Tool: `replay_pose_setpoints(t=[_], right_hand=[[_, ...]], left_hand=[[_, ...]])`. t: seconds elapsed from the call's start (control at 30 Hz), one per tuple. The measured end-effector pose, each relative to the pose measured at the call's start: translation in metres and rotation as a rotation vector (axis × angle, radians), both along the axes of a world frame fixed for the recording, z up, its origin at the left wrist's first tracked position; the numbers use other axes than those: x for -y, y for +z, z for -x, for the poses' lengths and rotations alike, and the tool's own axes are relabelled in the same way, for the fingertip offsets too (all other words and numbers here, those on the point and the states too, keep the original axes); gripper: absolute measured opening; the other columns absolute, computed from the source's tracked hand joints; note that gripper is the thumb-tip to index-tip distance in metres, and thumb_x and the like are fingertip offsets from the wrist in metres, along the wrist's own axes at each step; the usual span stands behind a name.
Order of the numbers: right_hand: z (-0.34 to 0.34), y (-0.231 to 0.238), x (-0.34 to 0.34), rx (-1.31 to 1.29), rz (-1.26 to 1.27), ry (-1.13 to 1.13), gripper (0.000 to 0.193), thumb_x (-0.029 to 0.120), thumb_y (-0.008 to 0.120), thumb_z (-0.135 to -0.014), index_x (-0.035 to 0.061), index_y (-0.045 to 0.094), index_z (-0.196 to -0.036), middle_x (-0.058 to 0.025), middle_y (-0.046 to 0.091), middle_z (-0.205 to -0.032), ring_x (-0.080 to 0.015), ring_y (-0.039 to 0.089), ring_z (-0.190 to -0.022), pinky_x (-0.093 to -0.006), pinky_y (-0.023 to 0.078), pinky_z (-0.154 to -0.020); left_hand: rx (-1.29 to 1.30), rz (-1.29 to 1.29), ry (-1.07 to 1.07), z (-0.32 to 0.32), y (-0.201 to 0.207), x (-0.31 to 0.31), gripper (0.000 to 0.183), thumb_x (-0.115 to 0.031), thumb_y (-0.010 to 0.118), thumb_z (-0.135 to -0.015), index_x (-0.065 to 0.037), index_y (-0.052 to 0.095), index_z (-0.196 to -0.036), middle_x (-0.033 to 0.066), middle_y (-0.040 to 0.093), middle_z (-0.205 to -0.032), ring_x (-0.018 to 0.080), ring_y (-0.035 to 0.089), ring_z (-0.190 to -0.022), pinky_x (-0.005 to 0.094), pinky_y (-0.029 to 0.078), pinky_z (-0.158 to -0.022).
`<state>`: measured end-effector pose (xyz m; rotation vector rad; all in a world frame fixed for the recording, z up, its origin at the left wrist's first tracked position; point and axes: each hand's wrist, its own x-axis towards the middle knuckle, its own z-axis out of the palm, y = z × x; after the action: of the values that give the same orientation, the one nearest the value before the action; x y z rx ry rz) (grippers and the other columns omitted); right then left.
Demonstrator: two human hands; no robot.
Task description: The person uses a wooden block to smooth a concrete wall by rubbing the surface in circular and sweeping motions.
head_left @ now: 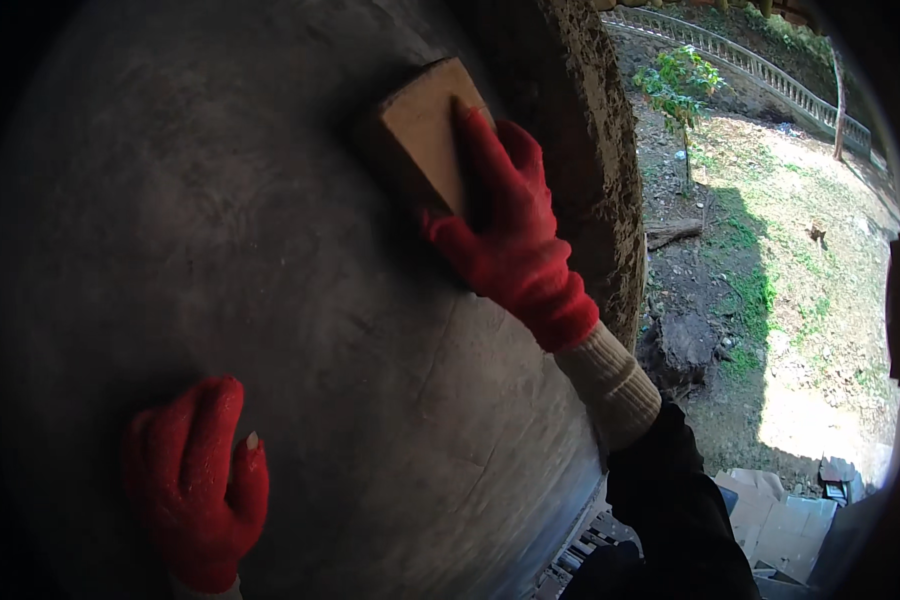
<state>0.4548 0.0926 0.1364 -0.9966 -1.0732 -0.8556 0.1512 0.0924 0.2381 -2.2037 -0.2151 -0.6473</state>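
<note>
A tan rectangular block (425, 125) lies against a dark grey, smooth-plastered wall (260, 260), tilted, with its long side running up and down. My right hand (510, 215), in a red-coated glove with a cream knitted cuff, grips it, the thumb on the near left side and fingers over its right edge. Whether the block is wood or sponge does not show. Lower left, my left hand (195, 480) rests at the wall in a matching red glove. It holds nothing visible; its fingers are slightly bent, the thumb stands apart, and the thumb's tip pokes through the glove.
A rough, crumbly wall edge (610, 150) runs just right of my right hand. Beyond it lies sloping ground with grass, a small tree (682, 85), a log (673, 233) and a pale balustrade (760, 70). Flat sheets (785, 520) lie below at the lower right.
</note>
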Motion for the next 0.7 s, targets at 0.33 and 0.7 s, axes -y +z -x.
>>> replay_pose_setpoints(t=[0.33, 0.7], right_hand=[[0.058, 0.005, 0.020, 0.228, 0.064, 0.116, 0.102, 0.030, 0.084, -0.047, 0.0199, 0.044, -0.140, -0.0229, 0.044, -0.129, -0.0404, 0.052, -0.107, -0.0466, 0.046, -0.089], [0.088, -0.056, 0.016, 0.488, 0.007, 0.118, 0.092, 0.030, 0.084, -0.048, 0.0308, 0.050, -0.134, -0.0195, 0.044, -0.127, -0.0363, 0.051, -0.110, -0.0492, 0.046, -0.088]], left_hand=[[0.100, -0.012, -0.025, 0.021, -0.007, -0.008, 0.046, -0.016, 0.050, -0.090, 0.006, 0.048, -0.130, 0.0194, 0.059, -0.111, 0.0300, 0.058, -0.094, 0.0388, 0.048, -0.079], [0.306, -0.061, -0.300, 0.033, -0.015, -0.025, 0.068, -0.018, 0.043, -0.092, 0.009, 0.010, -0.146, 0.0188, 0.057, -0.114, 0.0244, 0.053, -0.086, 0.0364, 0.047, -0.073]])
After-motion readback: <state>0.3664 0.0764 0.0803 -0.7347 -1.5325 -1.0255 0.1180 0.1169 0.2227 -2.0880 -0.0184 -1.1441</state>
